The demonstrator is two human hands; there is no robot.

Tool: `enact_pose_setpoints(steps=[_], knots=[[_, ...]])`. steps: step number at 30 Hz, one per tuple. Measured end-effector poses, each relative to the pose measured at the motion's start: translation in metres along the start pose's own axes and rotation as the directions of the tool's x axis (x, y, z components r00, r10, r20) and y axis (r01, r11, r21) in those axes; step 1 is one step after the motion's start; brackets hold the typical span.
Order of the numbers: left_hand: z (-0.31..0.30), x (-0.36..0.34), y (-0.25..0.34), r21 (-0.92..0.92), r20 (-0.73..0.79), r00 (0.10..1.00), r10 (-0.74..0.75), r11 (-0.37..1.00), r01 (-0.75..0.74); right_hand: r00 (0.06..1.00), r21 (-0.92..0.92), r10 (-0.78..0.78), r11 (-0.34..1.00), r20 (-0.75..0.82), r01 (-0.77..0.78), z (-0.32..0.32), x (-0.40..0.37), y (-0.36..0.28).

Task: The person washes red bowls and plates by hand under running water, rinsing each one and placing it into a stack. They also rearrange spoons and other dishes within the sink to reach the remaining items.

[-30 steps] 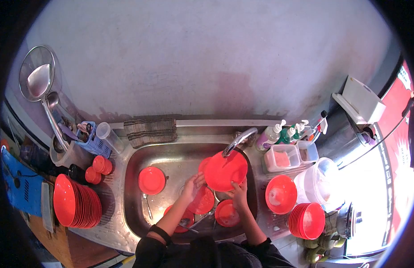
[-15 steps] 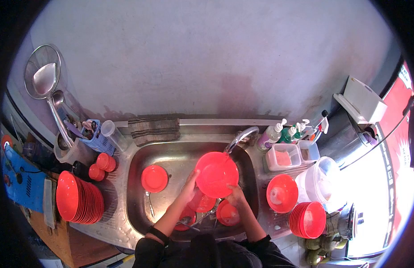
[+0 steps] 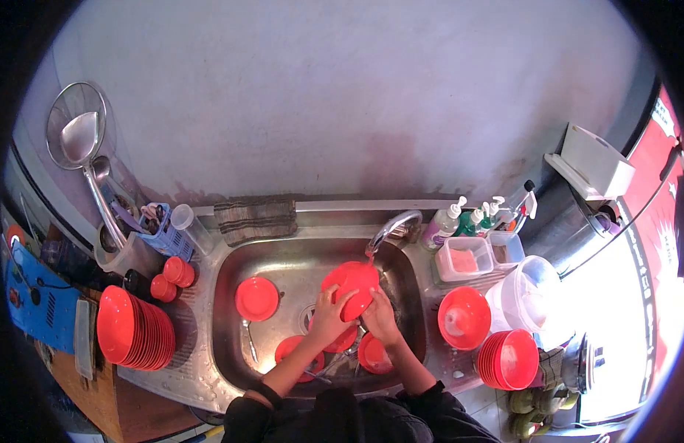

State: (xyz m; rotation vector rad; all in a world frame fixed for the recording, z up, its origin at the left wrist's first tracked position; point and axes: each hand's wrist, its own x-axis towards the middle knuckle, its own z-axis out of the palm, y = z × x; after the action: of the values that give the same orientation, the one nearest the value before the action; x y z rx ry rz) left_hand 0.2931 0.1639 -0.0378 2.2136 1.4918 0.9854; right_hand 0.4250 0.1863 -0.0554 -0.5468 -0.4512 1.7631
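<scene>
A red bowl (image 3: 355, 275) is held tilted over the sink (image 3: 231, 362), right below the curved metal tap (image 3: 390, 227). My left hand (image 3: 332, 316) grips its near left side, fingers lying against the surface. At the near right edge, my right hand (image 3: 380, 317) holds it too. Under my hands several red dishes rest on the sink floor, among them a bowl (image 3: 374, 353) by my right wrist and another (image 3: 294, 353) partly behind my left forearm. Spoons lie among them, half hidden. Farther left sit a small red plate (image 3: 257, 299) and a spoon (image 3: 251, 341).
Left of the sink stand a tall stack of red bowls (image 3: 132, 328), small red cups (image 3: 172, 277) and a blue utensil basket (image 3: 167, 235). On the right are soap bottles (image 3: 441, 225), a plastic tub (image 3: 464, 260), a red bowl (image 3: 464, 319) and stacked bowls (image 3: 513, 359).
The bowl has turned from its round face toward me to a steeper tilt, slightly lower under the tap. My left hand has shifted right and over its side.
</scene>
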Motion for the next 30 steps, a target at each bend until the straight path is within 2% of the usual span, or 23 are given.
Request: enact_pose_setpoints(steps=[4, 6, 7, 8, 9, 10, 11, 12, 13, 15, 16, 18, 19, 21, 22, 24, 25, 26, 27, 28, 29, 30], knots=[[-0.009, 0.002, -0.007, -0.106, -0.004, 1.0, 0.004, 0.994, -0.004, 0.999, 0.069, -0.041, 0.997, 0.011, 0.04, 0.001, -0.001, 0.0], [0.004, -0.006, -0.021, -0.031, -0.168, 0.984, -0.054, 0.998, 0.05, 0.991, 0.173, -0.103, 0.978, -0.088, 0.117, -0.018, 0.002, 0.0], [0.014, -0.011, -0.031, -0.029, -0.168, 0.984, -0.056, 0.998, 0.052, 0.991, 0.174, -0.101, 0.978, -0.087, 0.115, -0.023, 0.003, -0.001], [0.027, -0.015, -0.043, -0.267, -0.162, 0.962, -0.221, 0.948, 0.173, 0.987, 0.212, -0.088, 0.97, -0.137, 0.116, -0.028, 0.003, -0.003], [0.036, -0.018, -0.054, -0.488, -0.117, 0.919, -0.375, 0.828, 0.276, 0.98, 0.248, -0.073, 0.961, -0.187, 0.12, -0.033, 0.004, -0.005], [0.04, -0.017, -0.061, -0.488, -0.116, 0.919, -0.377, 0.827, 0.278, 0.98, 0.249, -0.072, 0.961, -0.188, 0.118, -0.039, 0.005, -0.005], [0.043, -0.017, -0.069, -0.675, 0.094, 0.884, -0.459, 0.623, 0.395, 0.974, 0.281, -0.061, 0.952, -0.217, 0.123, -0.045, 0.006, -0.005], [0.038, -0.014, -0.067, -0.781, 0.314, 0.823, -0.473, 0.365, 0.507, 0.968, 0.314, -0.05, 0.941, -0.247, 0.129, -0.047, 0.006, -0.006], [0.035, -0.011, -0.062, -0.78, 0.317, 0.821, -0.475, 0.363, 0.51, 0.967, 0.314, -0.047, 0.941, -0.25, 0.127, -0.049, 0.005, -0.006], [0.029, -0.004, -0.051, -0.861, 0.397, 0.813, -0.426, 0.135, 0.491, 0.974, 0.333, -0.005, 0.939, -0.225, 0.082, -0.051, 0.003, -0.008], [0.031, -0.003, -0.053, -0.857, 0.404, 0.81, -0.424, 0.133, 0.497, 0.973, 0.335, -0.006, 0.938, -0.232, 0.086, -0.05, 0.001, -0.008], [0.033, 0.002, -0.055, -0.849, 0.519, 0.757, -0.397, -0.138, 0.51, 0.986, 0.34, 0.072, 0.94, -0.149, -0.017, -0.044, -0.003, -0.009], [0.032, 0.004, -0.055, -0.843, 0.528, 0.753, -0.392, -0.138, 0.52, 0.985, 0.344, 0.066, 0.939, -0.158, -0.008, -0.04, -0.004, -0.009], [0.028, 0.008, -0.051, -0.835, 0.535, 0.744, -0.401, -0.386, 0.393, 0.976, 0.243, 0.15, 0.964, -0.155, -0.109, -0.032, -0.007, -0.008], [0.019, 0.011, -0.044, -0.822, 0.555, 0.736, -0.388, -0.391, 0.414, 0.975, 0.251, 0.138, 0.964, -0.176, -0.092, -0.036, -0.008, -0.005], [-0.002, 0.013, -0.032, -0.843, 0.536, 0.767, -0.352, -0.182, 0.506, 0.955, -0.04, 0.042, 0.998, -0.294, -0.056, -0.051, -0.006, 0.002], [-0.01, 0.012, -0.03, -0.846, 0.524, 0.788, -0.323, -0.091, 0.526, 0.911, -0.198, -0.007, 0.977, -0.411, -0.082, -0.055, -0.005, 0.004], [-0.016, 0.01, -0.029, -0.84, 0.534, 0.787, -0.309, -0.092, 0.534, 0.907, -0.198, -0.019, 0.978, -0.421, -0.071, -0.06, -0.009, 0.0], [-0.021, 0.007, -0.029, -0.826, 0.529, 0.789, -0.311, 0.024, 0.563, 0.896, -0.5, 0.041, 0.818, -0.442, -0.284, -0.058, -0.014, -0.008], [-0.026, 0.005, -0.028, -0.801, 0.522, 0.793, -0.315, 0.14, 0.582, 0.871, -0.719, 0.093, 0.526, -0.483, -0.455, -0.058, -0.018, -0.015], [-0.029, 0.003, -0.026, -0.744, 0.486, 0.805, -0.34, 0.322, 0.585, 0.962, -0.963, -0.086, 0.108, -0.258, -0.248, -0.072, -0.023, -0.011], [-0.033, 0.0, -0.026, -0.744, 0.488, 0.805, -0.338, 0.321, 0.586, 0.962, -0.962, -0.088, 0.108, -0.259, -0.25, -0.066, -0.03, -0.019]])
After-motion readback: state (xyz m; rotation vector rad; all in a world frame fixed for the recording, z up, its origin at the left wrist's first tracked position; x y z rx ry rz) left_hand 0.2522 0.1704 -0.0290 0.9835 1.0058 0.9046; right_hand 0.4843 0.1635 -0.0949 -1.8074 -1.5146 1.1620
